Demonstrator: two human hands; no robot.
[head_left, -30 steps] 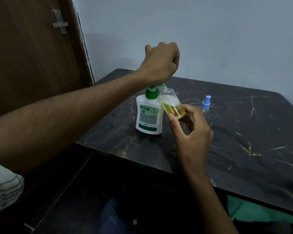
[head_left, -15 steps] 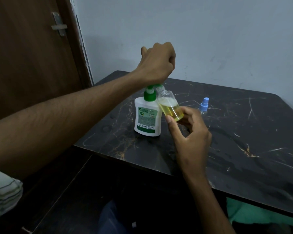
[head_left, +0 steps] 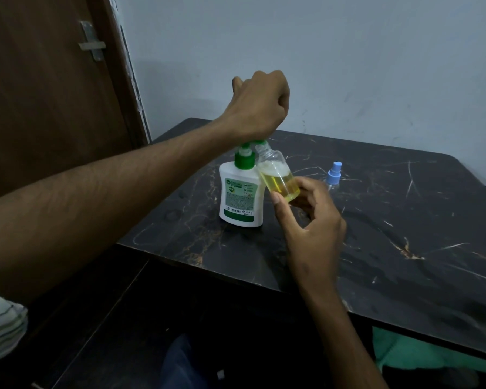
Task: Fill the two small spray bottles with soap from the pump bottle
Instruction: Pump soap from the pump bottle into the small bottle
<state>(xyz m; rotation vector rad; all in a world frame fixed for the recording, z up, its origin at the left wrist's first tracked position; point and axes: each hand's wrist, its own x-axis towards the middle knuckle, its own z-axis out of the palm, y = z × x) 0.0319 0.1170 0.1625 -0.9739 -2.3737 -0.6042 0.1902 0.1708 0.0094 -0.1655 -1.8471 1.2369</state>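
A white pump bottle [head_left: 240,196] with a green pump head stands on the dark marble table [head_left: 404,248]. My left hand [head_left: 260,105], fingers curled into a fist, presses down on the pump head and hides most of it. My right hand [head_left: 310,223] pinches a small clear bottle [head_left: 278,178] by its lower end. That bottle is tilted, its open neck under the pump spout, and it is partly filled with yellow soap. A second small spray bottle [head_left: 334,175] with a blue spray cap stands on the table behind my right hand.
A brown door [head_left: 45,94] with a metal latch is at the left, a pale wall behind the table. The table's near edge runs diagonally in front of me. My legs are below it, with green cloth [head_left: 421,357] under the table at the right.
My left hand has stayed on the pump head with only slight movement. The tilted small bottle stays at the spout in my right hand. The view has shifted a little.
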